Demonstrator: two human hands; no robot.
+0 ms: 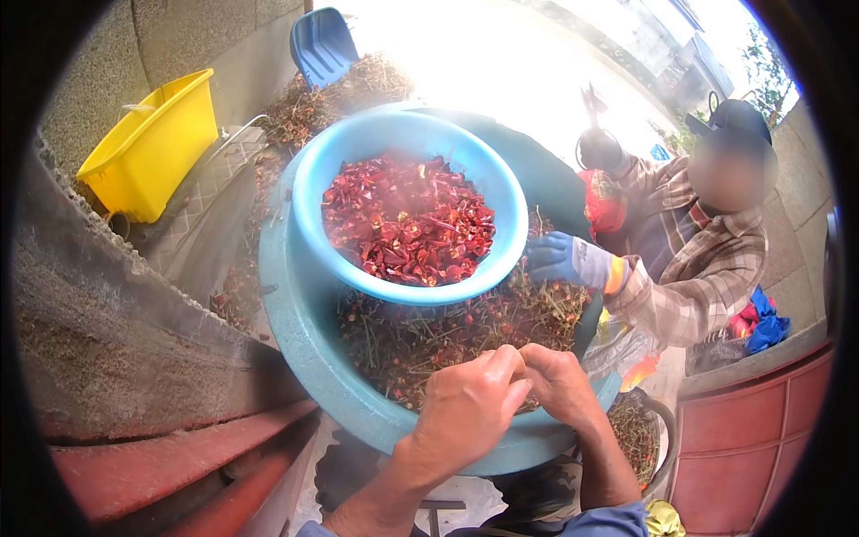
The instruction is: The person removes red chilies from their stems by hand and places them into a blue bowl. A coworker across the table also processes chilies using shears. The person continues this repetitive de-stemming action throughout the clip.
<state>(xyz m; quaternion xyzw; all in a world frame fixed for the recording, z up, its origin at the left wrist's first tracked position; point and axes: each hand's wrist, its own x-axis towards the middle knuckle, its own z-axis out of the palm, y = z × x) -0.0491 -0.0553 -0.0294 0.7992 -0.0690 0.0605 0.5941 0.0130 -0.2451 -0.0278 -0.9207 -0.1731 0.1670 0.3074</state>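
My left hand (pixel 470 399) and my right hand (pixel 560 382) meet at the fingertips over the near side of a large teal tub (pixel 322 376). Their fingers are bent inward, and whatever may be between them is hidden. Below them, the tub holds a tangle of dry stems and red chilli scraps (pixel 463 329). Beyond my hands, a light-blue plastic basin (pixel 409 295) rests at the tub's far side. It contains many cut pieces of dried red chilli (pixel 409 221).
At right, a person (pixel 698 248) has a gloved hand (pixel 570 258) by the basin and raised scissors (pixel 594 111). A yellow bin (pixel 158 148) and concrete wall (pixel 134 349) stand left. A blue dustpan-like scoop (pixel 323 47) sits on stem heaps; a stem-filled basket (pixel 634 436) lies right.
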